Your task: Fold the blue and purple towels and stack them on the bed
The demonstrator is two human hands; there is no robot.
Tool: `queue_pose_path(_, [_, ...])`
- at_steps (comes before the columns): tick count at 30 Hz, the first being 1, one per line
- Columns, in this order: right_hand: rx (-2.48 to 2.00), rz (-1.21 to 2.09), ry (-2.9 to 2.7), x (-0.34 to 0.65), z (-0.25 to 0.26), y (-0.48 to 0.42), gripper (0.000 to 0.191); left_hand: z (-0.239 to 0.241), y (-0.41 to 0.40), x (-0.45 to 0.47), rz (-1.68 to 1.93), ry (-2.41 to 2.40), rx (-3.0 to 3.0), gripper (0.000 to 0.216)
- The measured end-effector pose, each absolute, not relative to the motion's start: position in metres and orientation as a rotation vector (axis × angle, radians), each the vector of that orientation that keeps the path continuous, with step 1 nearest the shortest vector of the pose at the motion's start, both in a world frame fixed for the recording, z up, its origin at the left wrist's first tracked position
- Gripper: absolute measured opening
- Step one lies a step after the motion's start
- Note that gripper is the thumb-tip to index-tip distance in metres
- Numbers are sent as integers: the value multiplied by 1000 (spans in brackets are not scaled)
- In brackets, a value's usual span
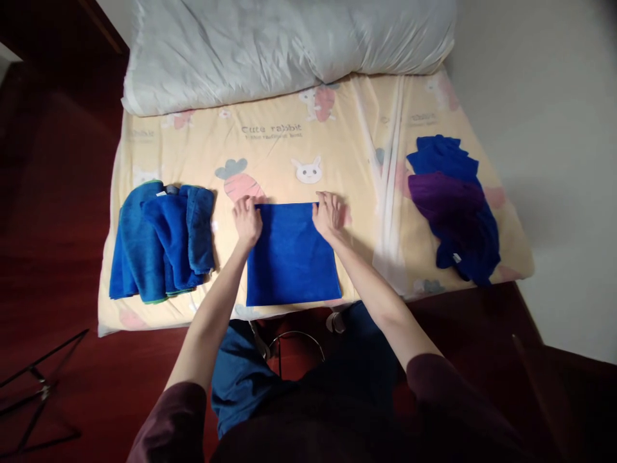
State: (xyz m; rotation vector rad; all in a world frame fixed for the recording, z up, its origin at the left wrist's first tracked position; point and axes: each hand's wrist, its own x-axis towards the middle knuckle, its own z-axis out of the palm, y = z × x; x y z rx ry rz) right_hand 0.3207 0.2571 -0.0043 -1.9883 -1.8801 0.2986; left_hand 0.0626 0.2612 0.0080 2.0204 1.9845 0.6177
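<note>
A blue towel (292, 257) lies flat and folded into a rectangle at the near middle of the bed. My left hand (247, 220) pinches its far left corner, fingers curled on the cloth. My right hand (328, 212) grips the far right corner the same way. Both hands rest at the towel's far edge on the yellow sheet (270, 148).
A stack of folded blue towels (161, 241) sits on the left of the bed. A loose heap of blue and purple cloths (453, 206) lies on the right. A white rolled duvet (289, 45) runs along the far side. Dark red floor surrounds the bed; a wall stands at right.
</note>
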Motion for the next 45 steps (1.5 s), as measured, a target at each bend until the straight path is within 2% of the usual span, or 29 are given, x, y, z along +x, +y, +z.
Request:
queue_pose_path(4, [-1703, 399, -2260, 286, -14, 223, 55, -14, 228, 88, 502, 1621, 2221, 60])
queue_pose_path(8, [-1759, 439, -2233, 299, -30, 210, 62, -34, 223, 83, 511, 1724, 2146, 69])
queue_pose_path(13, [-1921, 416, -2078, 330, -35, 226, 67, -34, 240, 66, 549, 1809, 2059, 75])
queue_pose_path(18, [-1972, 369, -2072, 303, -23, 214, 67, -20, 220, 82, 530, 1784, 2093, 72])
queue_pose_path(23, [-1710, 413, -2285, 258, -25, 148, 60, -22, 149, 108, 449, 1586, 2222, 64])
queue_pose_path(30, [-1871, 392, -2109, 274, -22, 111, 61, -17, 103, 90, 449, 1783, 2157, 65])
queue_pose_path(36, [-1700, 436, -2198, 254, -20, 60, 60, -17, 57, 91, 439, 1657, 2263, 64])
queue_pose_path(45, [-1810, 402, -2137, 308, -17, 27, 61, -19, 18, 33, 423, 1837, 2179, 67])
